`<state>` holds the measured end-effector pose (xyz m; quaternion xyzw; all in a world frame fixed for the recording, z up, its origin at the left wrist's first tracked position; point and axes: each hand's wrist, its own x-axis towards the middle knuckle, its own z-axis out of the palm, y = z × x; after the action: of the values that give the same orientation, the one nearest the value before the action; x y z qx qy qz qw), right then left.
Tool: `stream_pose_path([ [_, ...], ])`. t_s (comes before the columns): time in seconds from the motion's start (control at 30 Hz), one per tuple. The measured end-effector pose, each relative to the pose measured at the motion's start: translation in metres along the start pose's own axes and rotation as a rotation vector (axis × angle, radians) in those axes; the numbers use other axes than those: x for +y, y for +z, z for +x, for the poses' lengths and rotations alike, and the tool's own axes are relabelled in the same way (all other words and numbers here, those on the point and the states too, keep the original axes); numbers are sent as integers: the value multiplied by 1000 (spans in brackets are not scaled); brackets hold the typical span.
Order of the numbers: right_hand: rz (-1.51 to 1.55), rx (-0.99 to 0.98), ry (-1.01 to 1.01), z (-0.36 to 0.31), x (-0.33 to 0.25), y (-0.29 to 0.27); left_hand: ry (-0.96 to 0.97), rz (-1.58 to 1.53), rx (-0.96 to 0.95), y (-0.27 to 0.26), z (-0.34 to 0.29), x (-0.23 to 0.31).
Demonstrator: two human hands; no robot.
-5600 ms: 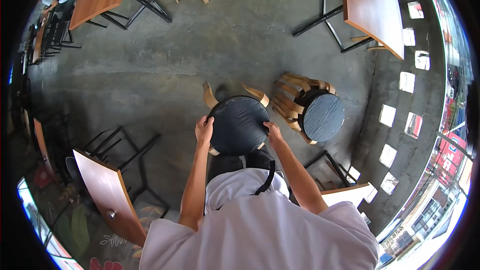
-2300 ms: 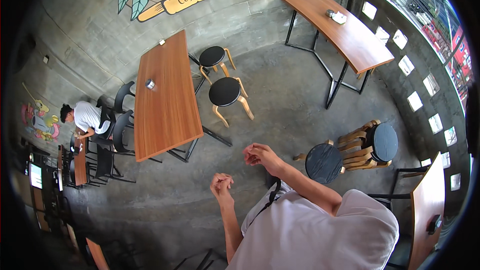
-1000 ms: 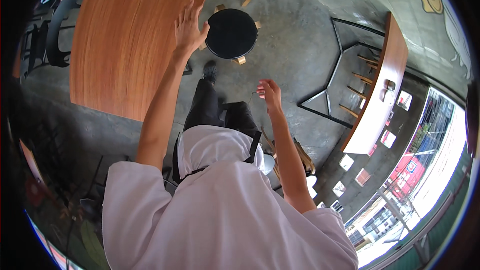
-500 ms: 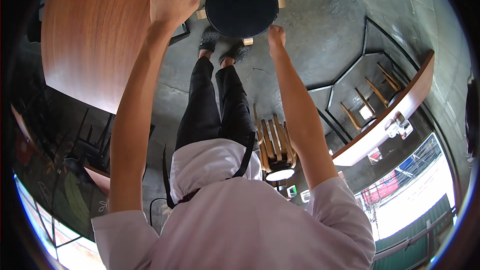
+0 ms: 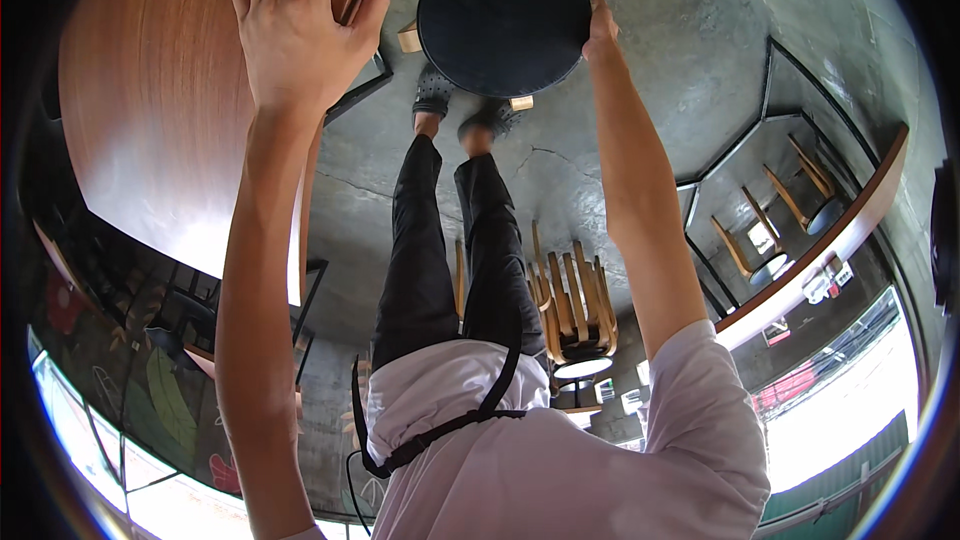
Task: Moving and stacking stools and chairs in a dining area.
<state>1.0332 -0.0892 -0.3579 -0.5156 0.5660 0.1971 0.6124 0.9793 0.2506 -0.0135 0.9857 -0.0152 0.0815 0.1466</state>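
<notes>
The black stool stands in front of the person at the top of the view, just right of the wooden tabletop, with bits of its pale wooden legs showing past the round seat. The right hand is at the seat's right rim, its grip closed on the edge; the fingers underneath are hidden. The left hand lies at the tabletop's near right edge, its grip spread, fingers over the wood and thumb apart along the side.

Close by, a dark metal table leg fills part of the gap between the tabletop and the stool. The person's dark shoes are on the concrete floor, right beside the stool's near legs, leaving little room there. A stack of stools with wooden legs is to the right of the trousers, partly hidden by them. Farther right, well apart, another table has more stools tucked beside its black frame.
</notes>
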Motion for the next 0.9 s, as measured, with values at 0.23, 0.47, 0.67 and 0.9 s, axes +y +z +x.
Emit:
stream_pose_path([
  [0.23,-371,425,-200,-101,64,-4,133,-5,170,7,-5,-13],
  [0.47,-291,664,-356,-244,110,-117,54,16,49,0,-2,2],
  [0.67,-241,691,-549,-411,109,-201,62,49,39,-15,-4,5],
  [0.9,-185,832,-564,-585,121,-256,113,38,28,-32,-8,13],
])
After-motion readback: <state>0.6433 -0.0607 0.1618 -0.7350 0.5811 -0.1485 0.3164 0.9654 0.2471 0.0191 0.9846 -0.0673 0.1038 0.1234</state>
